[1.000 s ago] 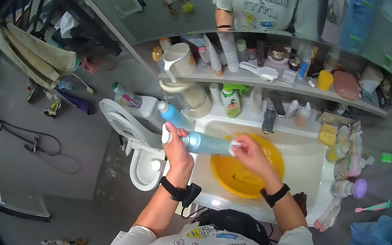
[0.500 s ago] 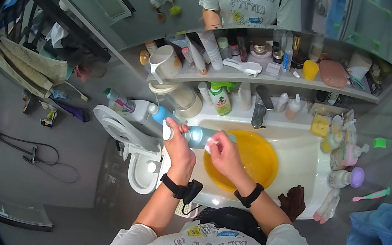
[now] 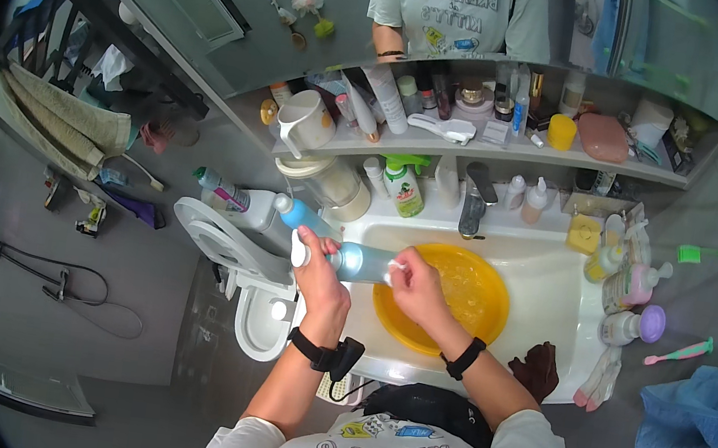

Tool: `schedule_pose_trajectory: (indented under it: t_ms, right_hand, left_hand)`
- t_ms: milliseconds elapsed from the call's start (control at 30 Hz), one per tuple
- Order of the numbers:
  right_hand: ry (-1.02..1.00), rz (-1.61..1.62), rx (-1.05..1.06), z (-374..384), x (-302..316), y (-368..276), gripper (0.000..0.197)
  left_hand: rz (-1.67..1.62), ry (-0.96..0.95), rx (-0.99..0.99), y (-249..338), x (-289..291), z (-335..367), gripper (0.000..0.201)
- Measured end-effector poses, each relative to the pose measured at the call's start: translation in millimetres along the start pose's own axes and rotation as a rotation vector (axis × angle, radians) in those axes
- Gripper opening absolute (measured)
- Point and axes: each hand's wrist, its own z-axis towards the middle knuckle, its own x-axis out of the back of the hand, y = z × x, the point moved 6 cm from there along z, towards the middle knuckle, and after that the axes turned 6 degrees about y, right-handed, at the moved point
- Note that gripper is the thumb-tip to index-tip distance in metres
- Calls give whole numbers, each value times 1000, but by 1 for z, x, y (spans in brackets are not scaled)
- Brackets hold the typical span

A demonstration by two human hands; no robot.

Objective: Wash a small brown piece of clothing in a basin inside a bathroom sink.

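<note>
My left hand [image 3: 321, 279] is closed round the neck end of a light blue pump bottle [image 3: 361, 263] with a white pump head [image 3: 299, 251]. The bottle lies nearly level, its base pointing right, above the left rim of a yellow basin [image 3: 483, 326]. At the base end my right hand [image 3: 421, 288] pinches a small white wad [image 3: 394, 270] against the bottle; whether it is cloth, tissue or foam cannot be made out. The basin stands in the white sink [image 3: 550, 290] and holds some water. A second blue bottle [image 3: 301, 213] stands just behind my left hand.
A grey tap [image 3: 474, 205] rises behind the basin. Bottles, a green-topped spray bottle [image 3: 404, 188] and a yellow soap block [image 3: 584, 234] line the sink's edges. A dark brown cloth [image 3: 536, 369] hangs at the front right rim; a toilet [image 3: 261, 311] stands left.
The bottle's base, which stuck out beyond my right hand, now ends at its fingers. The bottle has tipped slightly down on the right. My left hand keeps its hold.
</note>
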Motion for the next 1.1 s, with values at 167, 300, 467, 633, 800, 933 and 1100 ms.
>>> schedule_pose_trajectory:
  t_ms: [167,300,467,633,800,933,1100]
  right_hand:
    - [6,11,117,16,0,30,10]
    - [-186,-472,-26,33,26,150,16]
    - [-363,-1327,118,-4,30,277,28]
    - [-750,-818,-301,-33,1,240,33]
    - [-120,86,-335,19,33,140,30]
    - [-303,398,-221,15,20,10,22]
    - [-172,-10,403,-16,-25,-87,12]
  left_hand:
    - [-8,8,-31,11,10,3,35]
    - [-45,12,-34,29,21,9,38]
    - [-101,-111,-43,30,18,3,41]
    - [-135,-141,-25,36,31,8,44]
    - [-72,-252,-84,43,21,7,43]
    - [-41,-271,-89,36,16,5,41]
    - [67,-81,-3,16,-4,-12,39]
